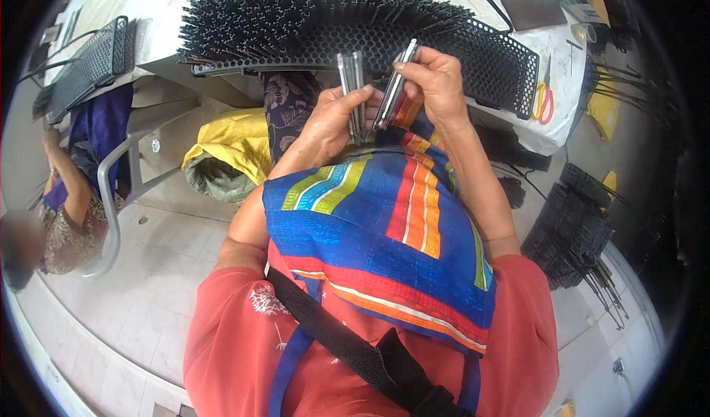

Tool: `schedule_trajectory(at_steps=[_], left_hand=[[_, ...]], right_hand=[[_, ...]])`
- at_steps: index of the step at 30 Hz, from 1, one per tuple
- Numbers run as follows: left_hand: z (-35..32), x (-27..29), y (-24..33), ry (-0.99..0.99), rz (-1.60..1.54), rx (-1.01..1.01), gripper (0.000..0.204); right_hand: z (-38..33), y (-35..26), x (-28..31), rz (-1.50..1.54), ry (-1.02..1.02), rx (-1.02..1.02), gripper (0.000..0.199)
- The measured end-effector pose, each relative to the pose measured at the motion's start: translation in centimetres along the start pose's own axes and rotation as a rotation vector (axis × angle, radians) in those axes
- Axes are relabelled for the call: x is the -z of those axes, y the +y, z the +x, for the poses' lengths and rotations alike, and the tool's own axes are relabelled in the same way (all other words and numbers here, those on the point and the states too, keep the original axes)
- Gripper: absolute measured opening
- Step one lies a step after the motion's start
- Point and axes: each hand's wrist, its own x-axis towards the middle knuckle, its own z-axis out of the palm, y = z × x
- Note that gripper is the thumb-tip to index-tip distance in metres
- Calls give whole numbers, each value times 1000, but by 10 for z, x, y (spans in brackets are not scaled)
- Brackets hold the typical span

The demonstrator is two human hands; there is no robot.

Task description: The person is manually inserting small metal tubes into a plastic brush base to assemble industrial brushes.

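My left hand [334,117] is closed around a few slim grey-black rods [350,77] that point up between thumb and fingers. Close beside it, my right hand [439,84] pinches another small bundle of dark rods [394,88] with pale tips, tilted up to the right. The lower ends of both bundles nearly meet above my lap; whether they touch I cannot tell. Just beyond my hands lies a long black perforated rack [510,66]. Many thin black rods [251,21] stand packed in its left and middle holes, while the right part shows bare holes.
Scissors with orange and yellow handles [545,103] lie at the right of the white table [568,114]. A dark flat pad [534,13] is behind them. Black racks [569,228] are stacked at right. A yellow sack [233,147] stands at left, near a seated person [78,217] by another rack.
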Motion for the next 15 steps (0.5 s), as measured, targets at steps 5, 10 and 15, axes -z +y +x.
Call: schedule_trajectory(at_steps=[5, 10, 15], left_hand=[[5, 7, 0, 126, 53, 24, 23], [6, 1, 19, -88, -153, 142, 30], [13, 2, 19, 24, -106, 32, 18]], right_hand=[[-15, -37, -5, -102, 57, 278, 7], [-17, -51, -13, -920, -56, 1192, 19], [-34, -16, -19, -1186, -316, 1030, 19]])
